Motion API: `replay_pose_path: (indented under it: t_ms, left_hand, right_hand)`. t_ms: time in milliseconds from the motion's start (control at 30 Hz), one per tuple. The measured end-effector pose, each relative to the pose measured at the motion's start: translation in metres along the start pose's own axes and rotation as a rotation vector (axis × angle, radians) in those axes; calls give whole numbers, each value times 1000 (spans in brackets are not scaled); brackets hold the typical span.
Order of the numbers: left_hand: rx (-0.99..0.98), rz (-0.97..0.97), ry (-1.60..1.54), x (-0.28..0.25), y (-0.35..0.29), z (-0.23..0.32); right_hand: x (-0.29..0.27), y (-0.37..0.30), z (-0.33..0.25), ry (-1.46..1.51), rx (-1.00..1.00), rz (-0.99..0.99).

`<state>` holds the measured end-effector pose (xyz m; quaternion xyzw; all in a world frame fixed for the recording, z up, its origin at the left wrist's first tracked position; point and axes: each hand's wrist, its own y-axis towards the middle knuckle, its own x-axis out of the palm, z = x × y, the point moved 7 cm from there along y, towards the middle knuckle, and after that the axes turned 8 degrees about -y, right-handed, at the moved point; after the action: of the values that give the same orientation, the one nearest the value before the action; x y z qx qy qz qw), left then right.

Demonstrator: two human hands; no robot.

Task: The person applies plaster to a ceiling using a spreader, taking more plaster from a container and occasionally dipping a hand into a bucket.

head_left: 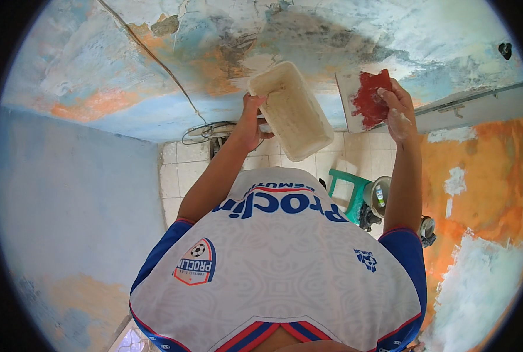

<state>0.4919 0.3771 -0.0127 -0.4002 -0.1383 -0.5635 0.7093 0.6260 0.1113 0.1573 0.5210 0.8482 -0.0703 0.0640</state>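
My left hand point(251, 120) grips the edge of a white rectangular plastic tub point(291, 108), smeared inside with pale filler and tilted toward me. My right hand point(397, 111) is raised higher and closed on a flat scraper point(364, 100), its red handle part under my fingers and its pale blade pressed flat against the wall. The wall point(226, 53) ahead has peeling blue, white and orange paint with grey bare patches. Both forearms reach up from my white and blue jersey.
A thin cable point(156, 61) runs down the wall to a coil near the tiled floor point(179, 176). A green plastic stool point(349, 188) and a bucket point(379, 196) stand below my right arm. An orange wall point(490, 193) with white patches is on the right, a blue wall point(68, 193) on the left.
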Motion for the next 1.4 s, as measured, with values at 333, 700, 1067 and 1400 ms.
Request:
replay_pose_path:
  t_ms: [333,700,1067,1400]
  left_hand:
    - [-12,35,58,18,-7,-2]
    - [-50,163,388,40,-24,18]
    - [35,241,496,38,-24,36]
    - [106,217,544,32,-15,47]
  right_hand:
    - [44,16,-67,-632,-483,-68]
    - [85,39,-73,-1267,-498,-380]
    - [101,9,-22,-1334,-143,-627]
    - [97,7,4,-1227,-85,-760]
